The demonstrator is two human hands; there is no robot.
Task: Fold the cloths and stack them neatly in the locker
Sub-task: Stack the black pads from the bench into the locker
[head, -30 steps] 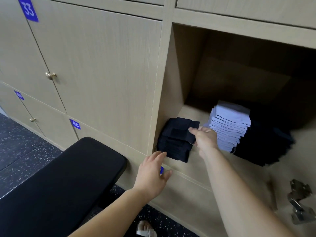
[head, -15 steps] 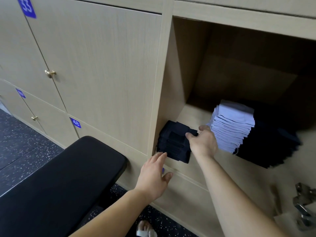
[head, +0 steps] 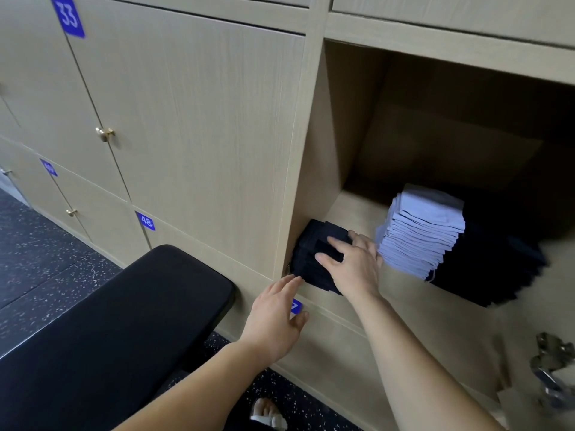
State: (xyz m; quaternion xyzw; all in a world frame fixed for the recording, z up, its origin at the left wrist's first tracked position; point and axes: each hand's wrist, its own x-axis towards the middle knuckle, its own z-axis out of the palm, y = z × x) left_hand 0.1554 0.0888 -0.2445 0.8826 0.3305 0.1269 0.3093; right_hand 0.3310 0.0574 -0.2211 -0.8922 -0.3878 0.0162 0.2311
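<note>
Soft, even light on the locker doors (head: 202,119); the open compartment (head: 435,135) sinks into shadow (wide-angle bowing at edges, lower-right hinge (head: 552,365) blurred).

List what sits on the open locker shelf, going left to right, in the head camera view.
small dark cloth pile → light blue cloth stack → large dark cloth stack

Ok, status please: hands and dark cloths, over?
Right hand flat on dark folded stack in locker. Left hand open near its front edge. Light stack alongside; nothing blocking.
</note>
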